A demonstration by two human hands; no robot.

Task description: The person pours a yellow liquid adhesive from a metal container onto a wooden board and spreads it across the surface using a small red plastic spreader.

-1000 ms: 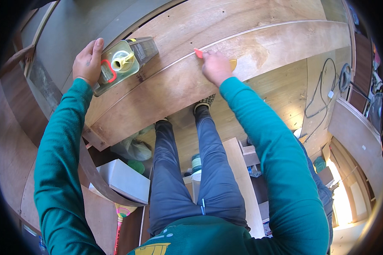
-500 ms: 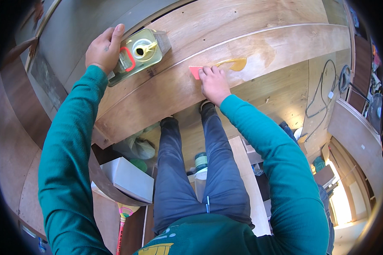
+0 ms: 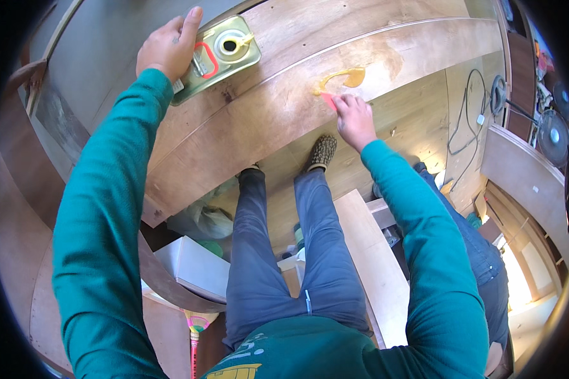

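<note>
My left hand (image 3: 169,49) is closed on the side of a rectangular metal can (image 3: 226,71) with a red handle. Yellow residue streaks its round open mouth. Underneath lies a long wooden panel (image 3: 234,139). A shiny yellow-amber puddle of thick liquid, likely glue (image 3: 355,78), trails leftward across the panel. My right hand (image 3: 355,120) pinches a small flat pink spreader (image 3: 329,101), whose edge is at the left end of the glue trail, close to the panel's near edge. Fingers partly cover the spreader.
Below the panel are my legs and a patterned shoe (image 3: 322,151). A white box (image 3: 199,265) and a broom (image 3: 196,322) stand lower left. At right are a black cable (image 3: 464,120), a fan (image 3: 553,136) and another person's dark-clothed body (image 3: 480,252).
My right hand has moved right and slightly down with the spreader, which is now turned more edge-on. The can has shifted a little up and right in view. My right shoe shows more.
</note>
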